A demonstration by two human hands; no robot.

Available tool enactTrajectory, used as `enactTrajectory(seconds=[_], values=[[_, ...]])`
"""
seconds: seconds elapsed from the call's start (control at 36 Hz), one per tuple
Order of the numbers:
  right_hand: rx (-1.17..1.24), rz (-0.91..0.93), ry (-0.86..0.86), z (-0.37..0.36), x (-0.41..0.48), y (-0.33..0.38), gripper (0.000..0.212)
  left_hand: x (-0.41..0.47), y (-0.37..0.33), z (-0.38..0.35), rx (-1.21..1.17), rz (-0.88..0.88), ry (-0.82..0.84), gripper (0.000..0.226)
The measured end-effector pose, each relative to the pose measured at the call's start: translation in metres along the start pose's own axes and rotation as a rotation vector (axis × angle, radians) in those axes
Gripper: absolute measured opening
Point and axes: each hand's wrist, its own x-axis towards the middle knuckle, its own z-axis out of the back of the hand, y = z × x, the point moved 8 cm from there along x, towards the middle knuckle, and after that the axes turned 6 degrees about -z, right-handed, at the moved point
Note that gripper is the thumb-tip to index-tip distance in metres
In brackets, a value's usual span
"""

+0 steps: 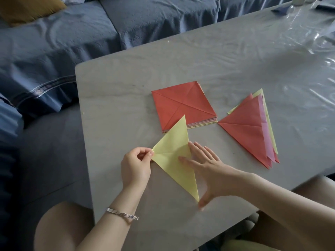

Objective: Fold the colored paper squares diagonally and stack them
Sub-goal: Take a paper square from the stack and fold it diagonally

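Observation:
A yellow paper [174,153], folded into a triangle, lies near the table's front edge. My left hand [136,165] pinches its left corner between thumb and fingertips. My right hand [204,171] lies flat with spread fingers on the triangle's right side, along the long folded edge. Behind it sits a stack of unfolded paper squares [183,105] with a creased red sheet on top; the yellow triangle's tip overlaps its front edge. To the right lies a pile of folded triangles [253,127], red on top, with pink and yellow sheets showing beneath.
The grey table [117,98] is covered in clear plastic film [299,42] that wrinkles at the far right. A blue-covered sofa [72,33] stands behind and to the left. My knees show under the table's front edge.

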Motion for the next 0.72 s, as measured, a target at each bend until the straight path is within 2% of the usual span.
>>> enactTrajectory(seconds=[0.06, 0.11, 0.19, 0.28, 0.36, 0.44, 0.5, 0.61, 0.67, 0.72], values=[[0.246, -0.044, -0.049, 0.007, 0.000, 0.000, 0.116, 0.000, 0.001, -0.001, -0.007, 0.020, 0.005, 0.025], [0.520, -0.112, -0.190, 0.021, -0.001, -0.006, 0.092, 0.000, 0.002, -0.001, -0.035, 0.042, -0.002, 0.026], [0.691, -0.181, -0.367, 0.034, 0.000, -0.014, 0.059, -0.002, -0.002, 0.000, -0.158, 0.078, -0.023, 0.026], [0.838, -0.172, -0.419, 0.041, 0.001, -0.013, 0.044, -0.007, -0.015, -0.005, -0.327, 0.095, -0.022, 0.023], [0.967, -0.180, -0.481, 0.046, -0.001, -0.020, 0.043, -0.009, -0.035, -0.010, -0.387, 0.035, -0.008, 0.020], [0.923, -0.202, -0.621, 0.063, -0.011, -0.037, 0.044, -0.003, -0.049, -0.018, -0.331, -0.033, 0.039, 0.019], [0.876, -0.252, -0.713, 0.075, -0.020, -0.059, 0.045, 0.007, -0.051, -0.021, -0.215, -0.071, 0.031, 0.016], [0.848, -0.464, -0.835, 0.088, -0.045, -0.115, 0.043, 0.029, -0.056, -0.021, -0.019, -0.082, -0.060, 0.011], [0.671, -0.609, -0.828, 0.091, -0.058, -0.136, 0.042, 0.038, -0.060, -0.027, 0.036, -0.069, -0.059, 0.020], [0.450, -0.770, -0.719, 0.087, -0.066, -0.149, 0.049, 0.045, -0.063, -0.037, 0.088, -0.068, -0.024, 0.028]])
